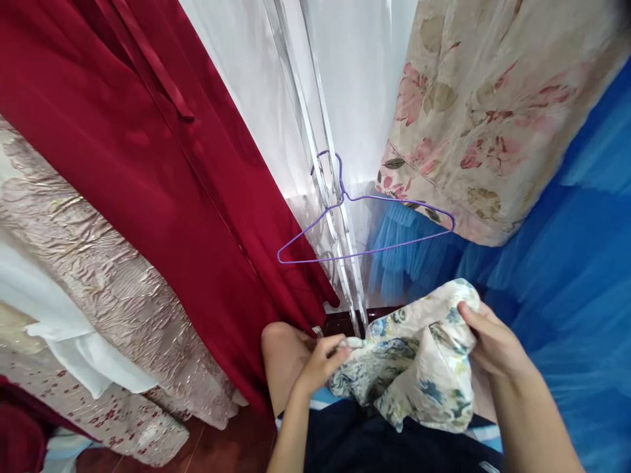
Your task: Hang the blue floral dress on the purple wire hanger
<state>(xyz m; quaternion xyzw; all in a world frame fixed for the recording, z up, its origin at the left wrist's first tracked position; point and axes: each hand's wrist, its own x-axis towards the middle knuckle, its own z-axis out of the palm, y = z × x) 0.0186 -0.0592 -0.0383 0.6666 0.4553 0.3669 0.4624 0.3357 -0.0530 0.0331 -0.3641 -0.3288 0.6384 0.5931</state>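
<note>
A white garment with blue and green floral print (428, 368) is bunched over my lap, held up between both hands. My left hand (320, 361) pinches a narrow edge of it between thumb and fingers. On the other side, my right hand (493, 335) grips the upper right part, thumb on top and the other fingers behind the cloth. Just beyond the garment hangs a bare purple hanger (365, 253), its hook at a white metal rack post (315, 138). Neither hand touches the hanger.
Left of the post hang a long dark red garment (162, 171) and a shiny pinkish textured one (113, 263). To the right are a beige floral garment (468, 131) and blue tulle (582, 263). White cloth (365, 85) hangs behind the post. Reddish floor tiles (221, 447) show below.
</note>
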